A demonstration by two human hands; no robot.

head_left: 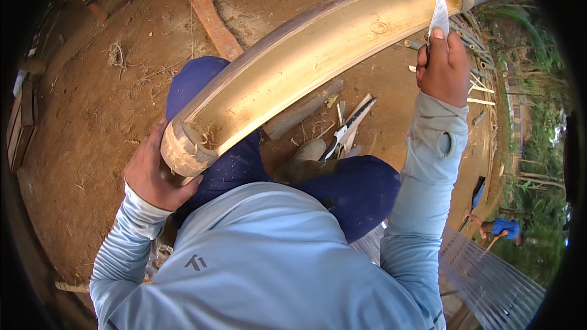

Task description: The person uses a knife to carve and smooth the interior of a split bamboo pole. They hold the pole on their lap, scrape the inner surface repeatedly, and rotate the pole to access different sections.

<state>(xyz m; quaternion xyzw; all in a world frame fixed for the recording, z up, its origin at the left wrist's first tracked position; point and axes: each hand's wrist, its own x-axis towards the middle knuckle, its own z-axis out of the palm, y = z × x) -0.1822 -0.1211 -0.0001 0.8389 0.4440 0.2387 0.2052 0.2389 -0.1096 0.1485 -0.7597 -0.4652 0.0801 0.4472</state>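
A long bamboo section [293, 64], its upper side cut open into a trough, slants across my lap from near left to far right. My left hand [150, 168] grips its near end from below, around the closed node. Some curled shavings lie inside by that end. In my right hand [445, 67] is a knife [439, 15] with a pointed silver blade, its dark handle mostly hidden by the fingers. The blade points away from me and overlaps the far end of the trough; I cannot tell whether it touches the bamboo.
A handsaw [345, 128] with a white handle lies by my foot, among split wood strips. A reddish plank [211, 18] rests on the brown dirt beyond my knee. Bamboo poles [480, 49] lie at right. Corrugated sheeting [489, 278] and a person in blue [502, 228] are at lower right.
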